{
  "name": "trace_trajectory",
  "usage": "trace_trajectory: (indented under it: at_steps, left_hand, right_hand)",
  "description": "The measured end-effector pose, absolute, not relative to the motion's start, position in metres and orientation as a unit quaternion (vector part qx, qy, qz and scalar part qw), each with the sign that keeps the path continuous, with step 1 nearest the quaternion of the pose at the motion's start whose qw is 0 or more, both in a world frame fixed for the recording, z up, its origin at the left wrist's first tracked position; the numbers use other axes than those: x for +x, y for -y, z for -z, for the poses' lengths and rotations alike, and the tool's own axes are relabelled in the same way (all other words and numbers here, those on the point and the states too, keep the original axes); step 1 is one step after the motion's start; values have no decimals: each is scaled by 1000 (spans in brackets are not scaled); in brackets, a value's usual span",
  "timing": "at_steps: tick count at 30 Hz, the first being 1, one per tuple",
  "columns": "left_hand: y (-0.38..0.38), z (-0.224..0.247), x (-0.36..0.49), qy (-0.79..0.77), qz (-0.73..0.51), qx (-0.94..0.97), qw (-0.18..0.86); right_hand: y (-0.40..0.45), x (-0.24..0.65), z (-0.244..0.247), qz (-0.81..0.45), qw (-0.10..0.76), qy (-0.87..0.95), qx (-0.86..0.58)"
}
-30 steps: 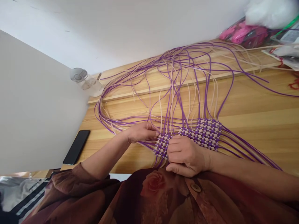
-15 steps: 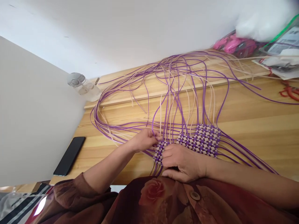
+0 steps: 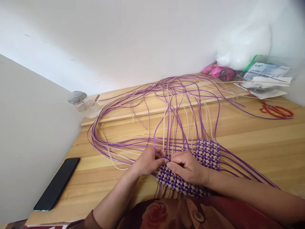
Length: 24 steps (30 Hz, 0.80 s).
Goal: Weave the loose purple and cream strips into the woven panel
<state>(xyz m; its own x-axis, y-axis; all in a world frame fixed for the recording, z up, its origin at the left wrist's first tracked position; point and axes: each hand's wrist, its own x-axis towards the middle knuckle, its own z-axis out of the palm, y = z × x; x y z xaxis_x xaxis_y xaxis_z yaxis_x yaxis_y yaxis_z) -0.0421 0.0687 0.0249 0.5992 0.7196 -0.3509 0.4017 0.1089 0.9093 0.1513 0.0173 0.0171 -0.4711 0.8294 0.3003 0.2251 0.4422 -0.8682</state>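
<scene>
A purple and beige woven piece (image 3: 208, 152) lies at the table's near edge, with long loose cords (image 3: 166, 83) running up and to both sides. My left hand (image 3: 151, 161) is closed at the upper left part of the weave, fingertips pinched on a purple cord (image 3: 155, 135) that loops upward. Close against it, my right hand (image 3: 189, 167) rests over the weave, thumb and fingers pressed together at the same spot. What its fingertips grip is too small to make out.
A black phone (image 3: 57, 183) lies at the left. A clear bottle with a grey lid (image 3: 84, 104) stands by the wall. Red-handled scissors (image 3: 277, 111), papers (image 3: 267, 71), a pink bundle (image 3: 218, 71) and a white bag (image 3: 245, 47) are at the right.
The view has tilted up and shifted, showing the scissors fully. My right hand has moved up to my left hand, its thumb now against its fingers, and more of the weave's lower part shows.
</scene>
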Motion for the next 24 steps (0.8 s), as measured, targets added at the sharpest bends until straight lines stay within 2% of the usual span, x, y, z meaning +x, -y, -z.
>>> trace_trajectory:
  at_steps: [3, 6, 12, 18, 24]
  left_hand:
    - [-72, -28, -47, -390, -88, 609, 685]
    - [-73, -27, -48, -392, -102, 601, 689]
    - [-68, -29, -41, -349, -170, 641, 662]
    - [-67, -26, -43, -383, -144, 618, 672]
    - [-70, -17, -43, -413, -110, 562, 708]
  right_hand:
    - [-18, 152, -15, -416, 418, 703, -396]
    - [-20, 153, -13, -477, 465, 615, -423]
    - [-26, 143, -13, -420, 375, 712, -419]
    - [-22, 139, -22, -440, 373, 717, -392]
    - [-55, 187, -64, -342, 408, 750, -393]
